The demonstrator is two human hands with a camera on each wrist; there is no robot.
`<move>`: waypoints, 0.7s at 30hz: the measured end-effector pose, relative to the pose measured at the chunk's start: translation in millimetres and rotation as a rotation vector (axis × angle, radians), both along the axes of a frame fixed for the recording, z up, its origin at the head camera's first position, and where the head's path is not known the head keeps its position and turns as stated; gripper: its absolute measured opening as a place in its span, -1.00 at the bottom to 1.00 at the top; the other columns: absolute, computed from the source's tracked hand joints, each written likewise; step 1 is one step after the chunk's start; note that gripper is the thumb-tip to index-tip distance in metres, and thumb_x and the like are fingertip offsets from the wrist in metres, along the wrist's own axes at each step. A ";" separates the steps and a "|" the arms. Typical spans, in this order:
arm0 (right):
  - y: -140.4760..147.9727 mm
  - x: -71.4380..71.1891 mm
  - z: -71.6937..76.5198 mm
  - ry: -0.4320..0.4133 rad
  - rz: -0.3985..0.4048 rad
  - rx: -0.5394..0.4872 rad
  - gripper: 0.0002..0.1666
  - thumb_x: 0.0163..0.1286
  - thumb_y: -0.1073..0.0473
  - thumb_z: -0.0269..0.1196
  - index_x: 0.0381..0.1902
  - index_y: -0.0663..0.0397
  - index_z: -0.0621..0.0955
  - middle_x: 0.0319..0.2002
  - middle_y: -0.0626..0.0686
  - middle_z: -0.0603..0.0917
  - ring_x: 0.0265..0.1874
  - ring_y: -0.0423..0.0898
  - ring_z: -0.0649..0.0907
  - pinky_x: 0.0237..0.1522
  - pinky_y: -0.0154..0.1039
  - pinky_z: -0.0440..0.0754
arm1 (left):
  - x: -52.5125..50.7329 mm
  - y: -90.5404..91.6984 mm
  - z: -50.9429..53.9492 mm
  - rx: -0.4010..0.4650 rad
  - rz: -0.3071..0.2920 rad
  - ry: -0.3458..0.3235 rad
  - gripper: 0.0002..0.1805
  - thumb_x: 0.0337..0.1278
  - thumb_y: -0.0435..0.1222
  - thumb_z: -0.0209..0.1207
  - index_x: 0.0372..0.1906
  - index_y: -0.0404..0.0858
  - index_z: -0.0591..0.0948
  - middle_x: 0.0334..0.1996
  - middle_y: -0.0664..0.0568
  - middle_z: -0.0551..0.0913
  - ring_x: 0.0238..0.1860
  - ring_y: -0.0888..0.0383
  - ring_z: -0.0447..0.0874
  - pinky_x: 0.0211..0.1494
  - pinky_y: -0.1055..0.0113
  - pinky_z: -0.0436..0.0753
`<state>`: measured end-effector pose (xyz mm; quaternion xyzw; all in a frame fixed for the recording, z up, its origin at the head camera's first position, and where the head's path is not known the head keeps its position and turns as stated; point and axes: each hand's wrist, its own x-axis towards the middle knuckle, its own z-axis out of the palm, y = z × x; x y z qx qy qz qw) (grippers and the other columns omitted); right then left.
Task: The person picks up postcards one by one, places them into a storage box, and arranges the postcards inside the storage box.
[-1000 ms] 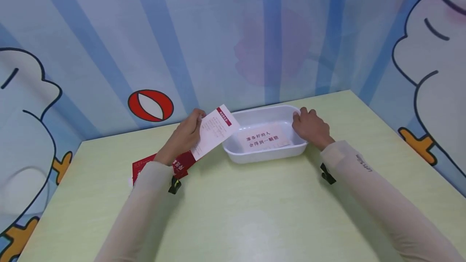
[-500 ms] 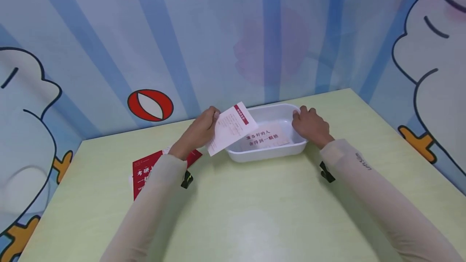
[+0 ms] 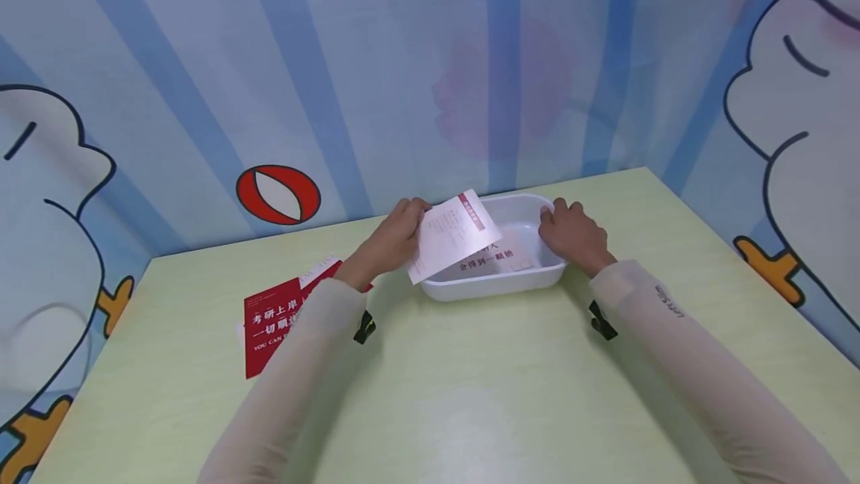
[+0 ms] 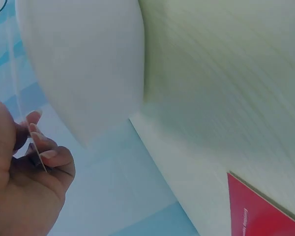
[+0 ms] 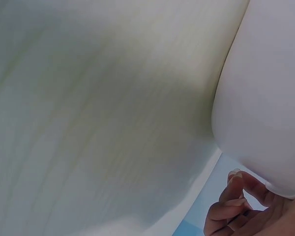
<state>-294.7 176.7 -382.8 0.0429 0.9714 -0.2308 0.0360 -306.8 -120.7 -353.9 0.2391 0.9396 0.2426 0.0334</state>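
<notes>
My left hand point(image 3: 393, 237) has the white card point(image 3: 453, 234) pinched at its left edge, thumb on one side and curled fingers on the other. A red band with pale print crosses one end of the card, and lines of smaller print, too faint for me to read, run below it. I hold it tilted above the left part of the white tub point(image 3: 493, 288), hiding some of the tub's rim and inside.

My right hand point(image 3: 574, 234) grips the tub's right end, fingers curled at the rim. In the tub lies a printed card point(image 3: 504, 256) with large dark red characters, partly covered by the one I hold.

The tub sits on the pale green counter point(image 3: 470, 394), near the wall point(image 3: 403, 58), which has blue stripes and a red-and-white ball point(image 3: 278, 195) pictured on it. Left of the tub, red cards point(image 3: 272, 312) with white lettering lie overlapping on the counter, partly behind my left sleeve point(image 3: 289, 379).
</notes>
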 end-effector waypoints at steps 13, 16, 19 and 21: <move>1.3 -0.6 -0.6 -0.004 0.001 0.007 -0.26 0.60 -0.11 -0.41 0.41 0.38 0.17 0.21 0.45 0.34 0.13 0.39 0.50 0.11 0.36 0.46 | -7.3 23.3 -2.5 -0.037 -0.054 0.012 -0.60 0.54 -0.40 -0.28 0.36 -0.31 0.29 0.20 -0.20 0.39 0.21 -0.02 0.43 0.38 0.10 0.45; -0.3 -0.7 -0.7 -0.004 -0.005 0.007 -0.27 0.60 -0.11 -0.40 0.41 0.37 0.17 0.19 0.44 0.35 0.12 0.37 0.51 0.11 0.35 0.47 | -8.2 26.4 -3.6 -0.052 -0.066 0.019 -0.60 0.55 -0.40 -0.28 0.35 -0.31 0.30 0.19 -0.21 0.40 0.18 -0.02 0.44 0.35 0.10 0.46; -1.9 -0.7 -0.7 -0.005 -0.011 0.008 -0.27 0.60 -0.11 -0.39 0.41 0.36 0.18 0.18 0.43 0.36 0.11 0.36 0.52 0.12 0.34 0.47 | -8.8 28.3 -4.1 -0.069 -0.069 0.008 -0.61 0.55 -0.38 -0.27 0.35 -0.31 0.30 0.19 -0.21 0.41 0.18 -0.02 0.44 0.34 0.10 0.46; -2.4 -0.6 -0.7 -0.004 -0.012 0.009 -0.27 0.60 -0.11 -0.39 0.42 0.36 0.17 0.19 0.43 0.36 0.12 0.36 0.52 0.12 0.34 0.47 | -9.3 28.9 -4.6 -0.081 -0.063 -0.002 -0.61 0.55 -0.38 -0.25 0.36 -0.30 0.30 0.20 -0.19 0.40 0.18 0.00 0.44 0.35 0.11 0.46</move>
